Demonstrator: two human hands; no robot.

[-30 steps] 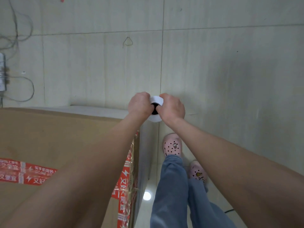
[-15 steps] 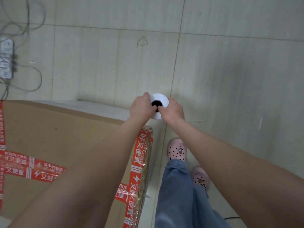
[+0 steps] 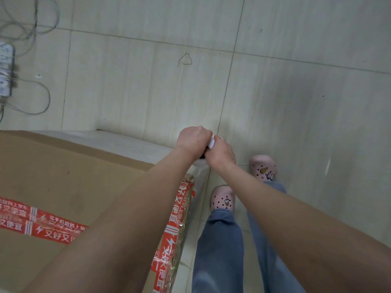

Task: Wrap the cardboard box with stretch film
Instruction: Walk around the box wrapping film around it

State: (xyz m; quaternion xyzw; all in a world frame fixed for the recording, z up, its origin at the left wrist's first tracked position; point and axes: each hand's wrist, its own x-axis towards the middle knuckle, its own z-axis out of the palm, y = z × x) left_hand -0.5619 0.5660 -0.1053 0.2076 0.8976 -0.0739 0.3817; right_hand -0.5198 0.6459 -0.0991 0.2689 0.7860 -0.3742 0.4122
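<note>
A large brown cardboard box (image 3: 63,182) with red printed tape fills the lower left. Clear stretch film covers its far side and right side, glinting over the red tape at the right edge. Just past the box's far right corner, my left hand (image 3: 193,140) and my right hand (image 3: 221,153) together grip the top of a white stretch film roll (image 3: 211,141). Only a sliver of the roll shows between the hands; the rest is hidden under them.
My legs in blue trousers and pink clogs (image 3: 263,168) stand on the pale tiled floor (image 3: 296,102) right of the box. A power strip (image 3: 6,70) with loose cables lies on the floor at the far left.
The hands have closed tighter over the roll's top, hiding its dark core. My feet have stepped forward along the box's right side, and the view shifted right.
</note>
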